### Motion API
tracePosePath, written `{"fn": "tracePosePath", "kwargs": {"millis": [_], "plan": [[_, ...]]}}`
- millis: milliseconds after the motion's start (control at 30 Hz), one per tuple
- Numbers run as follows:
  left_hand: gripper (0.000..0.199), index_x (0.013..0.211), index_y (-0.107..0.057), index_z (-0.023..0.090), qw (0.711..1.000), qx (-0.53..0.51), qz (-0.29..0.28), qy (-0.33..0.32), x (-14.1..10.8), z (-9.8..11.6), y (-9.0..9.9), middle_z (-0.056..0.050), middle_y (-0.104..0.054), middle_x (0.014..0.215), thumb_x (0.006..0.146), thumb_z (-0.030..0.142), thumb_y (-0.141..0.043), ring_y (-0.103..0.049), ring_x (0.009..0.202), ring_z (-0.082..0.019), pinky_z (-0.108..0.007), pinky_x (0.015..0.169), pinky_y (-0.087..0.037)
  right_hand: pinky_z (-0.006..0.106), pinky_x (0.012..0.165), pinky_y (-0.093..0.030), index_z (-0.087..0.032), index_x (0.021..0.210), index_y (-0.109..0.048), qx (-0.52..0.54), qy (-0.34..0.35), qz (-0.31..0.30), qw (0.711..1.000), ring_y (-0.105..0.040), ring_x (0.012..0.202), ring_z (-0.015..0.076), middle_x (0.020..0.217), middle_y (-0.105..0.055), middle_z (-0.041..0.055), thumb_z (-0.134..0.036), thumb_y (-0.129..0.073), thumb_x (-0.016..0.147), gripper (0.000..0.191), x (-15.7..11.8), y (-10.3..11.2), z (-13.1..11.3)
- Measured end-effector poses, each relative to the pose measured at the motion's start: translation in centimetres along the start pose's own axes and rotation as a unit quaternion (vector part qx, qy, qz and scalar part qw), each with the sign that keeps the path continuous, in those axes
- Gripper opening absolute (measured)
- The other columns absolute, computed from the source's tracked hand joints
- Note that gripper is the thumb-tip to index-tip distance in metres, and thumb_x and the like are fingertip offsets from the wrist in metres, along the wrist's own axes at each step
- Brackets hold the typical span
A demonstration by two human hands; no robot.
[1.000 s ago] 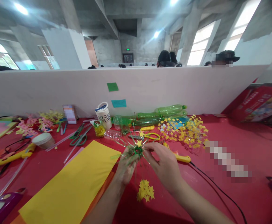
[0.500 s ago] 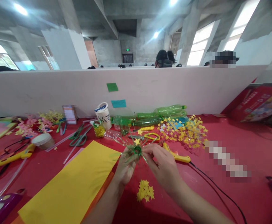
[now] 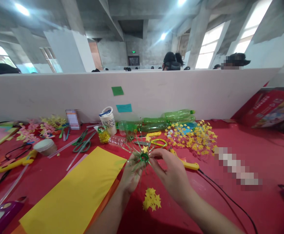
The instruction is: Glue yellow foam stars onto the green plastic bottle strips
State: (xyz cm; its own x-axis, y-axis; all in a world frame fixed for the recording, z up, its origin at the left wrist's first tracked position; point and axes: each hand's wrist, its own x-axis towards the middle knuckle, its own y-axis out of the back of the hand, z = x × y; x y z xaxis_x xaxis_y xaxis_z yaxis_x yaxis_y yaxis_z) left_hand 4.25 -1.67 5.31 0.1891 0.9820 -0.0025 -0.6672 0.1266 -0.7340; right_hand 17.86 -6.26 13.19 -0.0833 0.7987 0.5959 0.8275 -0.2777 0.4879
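My left hand (image 3: 132, 172) is closed around the side of a green plastic bottle top (image 3: 144, 157) cut into thin spreading strips, its round neck facing me. Yellow paper stars (image 3: 145, 149) sit on strips above the neck. My right hand (image 3: 169, 165) pinches at the right side of the same bottle top, thumb and fingertips close together; they seem to grip one of its strips. On the red table below both hands lies a small pile of yellow stars (image 3: 152, 199). A yellow sheet of paper (image 3: 76, 195) lies left of my left hand.
Right of the hands lies a yellow glue gun (image 3: 190, 165) with a black cord, near a cluster of star-tipped strips (image 3: 192, 136). Green bottles (image 3: 178, 115), a white cup (image 3: 108, 122) and green scissors (image 3: 82, 146) stand or lie further back, before a white partition (image 3: 156, 94).
The bottle top and its stars have shifted very slightly right. My right hand has turned a little, its fingers still at the strips. My left hand keeps its hold.
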Motion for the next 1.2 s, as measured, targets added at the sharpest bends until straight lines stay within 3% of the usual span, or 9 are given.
{"fn": "tracePosePath", "kwargs": {"millis": [200, 367, 467, 600, 700, 833, 1000, 1200], "plan": [[0.029, 0.085, -0.061, 0.021, 1.000, 0.000, 0.005, -0.006, 0.1, 0.0, 0.0, 0.002, -0.068, 0.085, 0.061, 0.009, -0.073, -0.063, 0.079, -0.011, -0.021, 0.077, -0.046, 0.025, 0.075, -0.045, -0.022, 0.100, -0.051, 0.020, -0.026, -0.034, 0.999, -0.060, 0.084, 0.0131, 0.092, -0.064, 0.0003, -0.015, -0.052, 0.082, 0.019, 0.2, 0.2, -0.2], [0.039, 0.092, -0.061, 0.023, 0.999, 0.002, 0.044, -0.008, 0.1, 0.0, 0.3, 0.004, -0.067, 0.082, 0.058, 0.006, -0.073, -0.063, 0.079, -0.011, -0.022, 0.077, -0.047, 0.026, 0.074, -0.044, -0.022, 0.097, -0.052, -0.040, -0.016, -0.015, 0.999, -0.058, 0.083, 0.0143, 0.089, -0.063, 0.0006, -0.016, -0.053, 0.082, 0.016, 0.3, 1.1, -0.6], [0.037, 0.087, -0.061, 0.022, 0.999, 0.009, 0.038, -0.014, 0.2, -0.1, 0.4, 0.005, -0.066, 0.082, 0.057, 0.006, -0.074, -0.062, 0.078, -0.009, -0.019, 0.076, -0.047, 0.027, 0.074, -0.042, -0.020, 0.092, -0.055, -0.077, 0.016, 0.009, 0.997, -0.056, 0.083, 0.0150, 0.088, -0.061, 0.0019, -0.016, -0.052, 0.083, 0.011, 0.6, 1.8, -0.9], [0.030, 0.085, -0.061, 0.021, 0.999, 0.031, 0.018, -0.015, 0.1, -0.3, 0.2, 0.004, -0.065, 0.083, 0.061, 0.008, -0.073, -0.061, 0.077, -0.009, -0.020, 0.076, -0.046, 0.033, 0.084, -0.039, -0.020, 0.103, -0.057, -0.123, 0.068, 0.010, 0.990, -0.049, 0.092, 0.0187, 0.096, -0.058, 0.0050, -0.017, -0.053, 0.083, 0.020, 0.9, 1.8, -1.0], [0.028, 0.086, -0.060, 0.021, 0.999, 0.044, 0.006, -0.024, -0.1, -0.4, 0.0, 0.003, -0.065, 0.085, 0.064, 0.008, -0.071, -0.060, 0.080, -0.009, -0.020, 0.076, -0.045, 0.037, 0.082, -0.038, -0.020, 0.107, -0.057, -0.156, 0.067, 0.008, 0.985, -0.046, 0.093, 0.0216, 0.098, -0.055, 0.0071, -0.020, -0.054, 0.082, 0.025, 0.9, 1.5, -0.9], [0.030, 0.089, -0.058, 0.021, 0.998, 0.060, 0.000, -0.026, -0.2, -0.5, -0.2, 0.002, -0.063, 0.088, 0.064, 0.009, -0.070, -0.060, 0.081, -0.010, -0.022, 0.076, -0.045, 0.037, 0.081, -0.038, -0.020, 0.097, -0.061, -0.154, 0.064, 0.004, 0.986, -0.046, 0.093, 0.0220, 0.097, -0.054, 0.0074, -0.018, -0.054, 0.081, 0.017, 0.9, 1.4, -0.7], [0.032, 0.092, -0.055, 0.020, 0.994, 0.101, -0.010, -0.044, -0.3, -0.4, -0.1, 0.000, -0.061, 0.086, 0.065, 0.011, -0.069, -0.058, 0.080, -0.013, -0.023, 0.073, -0.045, 0.035, 0.079, -0.038, -0.020, 0.082, -0.057, -0.104, 0.081, -0.036, 0.991, -0.048, 0.087, 0.0189, 0.089, -0.057, 0.0045, -0.014, -0.049, 0.083, 0.010, 0.9, 1.5, -1.0], [0.034, 0.093, -0.053, 0.021, 0.988, 0.132, 0.012, -0.074, 0.0, -0.7, 0.5, -0.001, -0.061, 0.090, 0.064, 0.015, -0.071, -0.057, 0.084, -0.014, -0.027, 0.079, -0.044, 0.032, 0.073, -0.036, -0.019, 0.082, -0.054, -0.104, 0.069, -0.091, 0.988, -0.049, 0.078, 0.0174, 0.078, -0.058, 0.0021, -0.013, -0.050, 0.081, 0.007, 0.6, 0.9, -0.9]]}}
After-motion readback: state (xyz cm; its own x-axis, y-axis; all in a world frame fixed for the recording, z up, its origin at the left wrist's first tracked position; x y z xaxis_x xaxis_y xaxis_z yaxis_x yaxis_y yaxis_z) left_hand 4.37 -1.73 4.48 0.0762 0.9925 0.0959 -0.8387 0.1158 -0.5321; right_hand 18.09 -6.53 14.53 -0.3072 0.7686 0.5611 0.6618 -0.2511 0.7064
